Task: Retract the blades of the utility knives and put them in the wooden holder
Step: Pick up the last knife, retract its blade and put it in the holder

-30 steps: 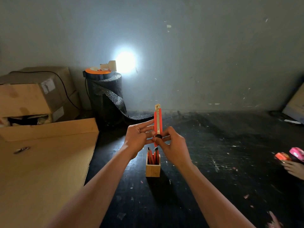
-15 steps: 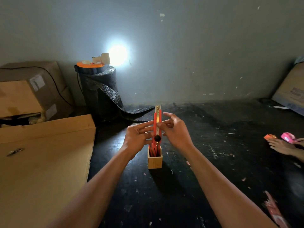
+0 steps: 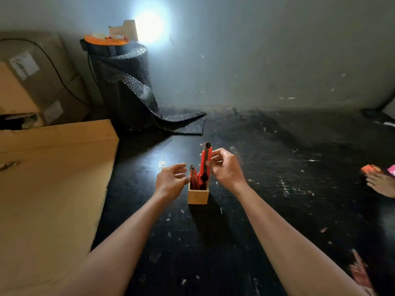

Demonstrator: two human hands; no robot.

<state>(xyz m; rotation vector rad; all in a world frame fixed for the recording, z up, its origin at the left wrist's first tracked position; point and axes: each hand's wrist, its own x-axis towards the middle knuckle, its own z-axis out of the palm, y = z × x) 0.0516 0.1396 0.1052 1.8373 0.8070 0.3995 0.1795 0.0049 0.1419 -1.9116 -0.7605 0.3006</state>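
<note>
Our right hand (image 3: 226, 167) pinches red utility knife (image 3: 204, 162) upright, lower end inside wooden holder (image 3: 198, 195); our left hand (image 3: 171, 181), fingers loosely spread, empty, just left.

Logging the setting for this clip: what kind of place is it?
Probably a storeroom or packing area: cardboard boxes stacked on the left, a black bubble wrap roll against a bare wall, and a scuffed black work surface.

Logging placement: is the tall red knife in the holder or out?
In: red knife stands upright, lower end inside wooden holder, right hand pinching it.
</note>
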